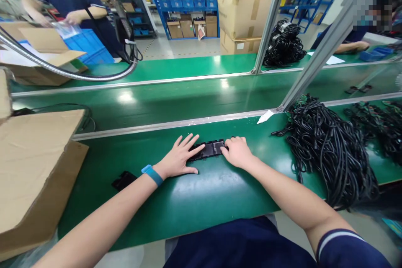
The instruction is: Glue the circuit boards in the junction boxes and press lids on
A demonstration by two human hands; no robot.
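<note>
A row of black rectangular plastic housings (pixel 207 150) lies side by side on the green bench, in front of me. My left hand (pixel 180 157) rests over the row's left end, fingers spread and palm down. At the right end, my right hand (pixel 238 151) has its fingers curled and pinched on the last black plastic housing, most of which they cover. Another black plastic piece (pixel 124 180) lies apart on the bench, partly behind my left forearm. A blue band is around my left wrist.
A large bundle of black cables (pixel 326 146) lies to the right. An open cardboard box (pixel 40 167) stands at the left. A metal rail (pixel 176 124) and slanted post (pixel 323 46) border the bench. Across the belt, a person (pixel 73 12) handles a plastic bag; another sits far right.
</note>
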